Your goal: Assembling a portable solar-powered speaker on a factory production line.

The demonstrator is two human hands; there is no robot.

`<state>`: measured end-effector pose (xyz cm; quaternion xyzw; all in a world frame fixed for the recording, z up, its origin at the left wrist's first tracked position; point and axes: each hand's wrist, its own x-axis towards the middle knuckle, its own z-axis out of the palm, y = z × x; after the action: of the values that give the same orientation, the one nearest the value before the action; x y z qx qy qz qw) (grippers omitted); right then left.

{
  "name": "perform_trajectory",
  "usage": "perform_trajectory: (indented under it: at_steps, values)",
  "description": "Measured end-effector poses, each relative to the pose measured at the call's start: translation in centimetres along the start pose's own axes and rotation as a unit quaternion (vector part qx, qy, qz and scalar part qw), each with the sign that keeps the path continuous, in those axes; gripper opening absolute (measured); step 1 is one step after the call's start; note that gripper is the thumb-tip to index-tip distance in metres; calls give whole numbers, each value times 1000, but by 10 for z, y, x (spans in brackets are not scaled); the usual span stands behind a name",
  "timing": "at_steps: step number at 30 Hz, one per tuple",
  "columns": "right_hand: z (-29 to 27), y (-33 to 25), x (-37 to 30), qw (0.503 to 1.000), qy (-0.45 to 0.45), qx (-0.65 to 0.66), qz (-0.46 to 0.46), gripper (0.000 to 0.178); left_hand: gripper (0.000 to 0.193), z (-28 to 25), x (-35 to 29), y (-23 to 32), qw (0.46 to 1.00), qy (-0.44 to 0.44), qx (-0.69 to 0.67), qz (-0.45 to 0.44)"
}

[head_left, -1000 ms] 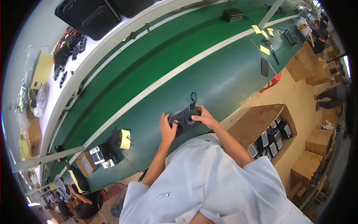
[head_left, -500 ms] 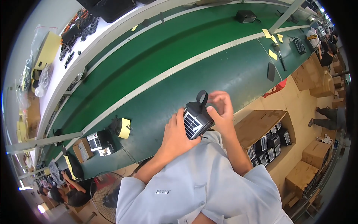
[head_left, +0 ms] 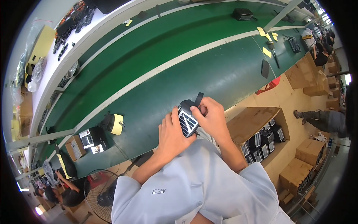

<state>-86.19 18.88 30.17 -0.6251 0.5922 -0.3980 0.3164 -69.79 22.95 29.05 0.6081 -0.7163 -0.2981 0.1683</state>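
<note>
My left hand (head_left: 172, 131) is wrapped round the left side of a small black boxy device (head_left: 187, 105) with a solar panel (head_left: 188, 124) on its upward face. The device is tilted, held close to my body by the bench edge. My right hand (head_left: 211, 116) is closed at the device's far right corner, thumb and fingers pinching the base of its black strap (head_left: 199, 98). The strap's free end stands up past the fingers. My right fingertips are partly hidden behind the thumb.
An open carton (head_left: 257, 112) of similar devices stands at my right. Left on the green bench (head_left: 149, 108) are a black device with a yellow sheet (head_left: 117, 124) and a small open box (head_left: 75, 148). A fan (head_left: 99, 194) stands lower left. A screwdriver-like tool (head_left: 275, 56) lies far right.
My right hand has gone from open fingers beside the strap to a pinch at its base. The strap loop now leans over to the right. The device has shifted slightly left.
</note>
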Motion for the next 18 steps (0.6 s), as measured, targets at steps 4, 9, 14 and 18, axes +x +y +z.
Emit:
perform_trajectory:
  at_steps: [4, 9, 14, 18]
  values:
    - [5, 9, 0, 1000, -19, -4, 0, 13, 101, -4, -3, 0, 1000, 16, 21, -2]
    - [14, 35, -1, 995, -82, 50, 41, 13, 96, -5, -9, -11, 999, 25, 37, 16]
    - [19, 51, -9, 979, -150, 95, 97, 12, 96, -11, -14, -24, 998, 1, 53, 23]
    - [23, 36, -25, 845, -276, 350, 296, 17, 100, -29, -11, -39, 992, -126, 9, 32]
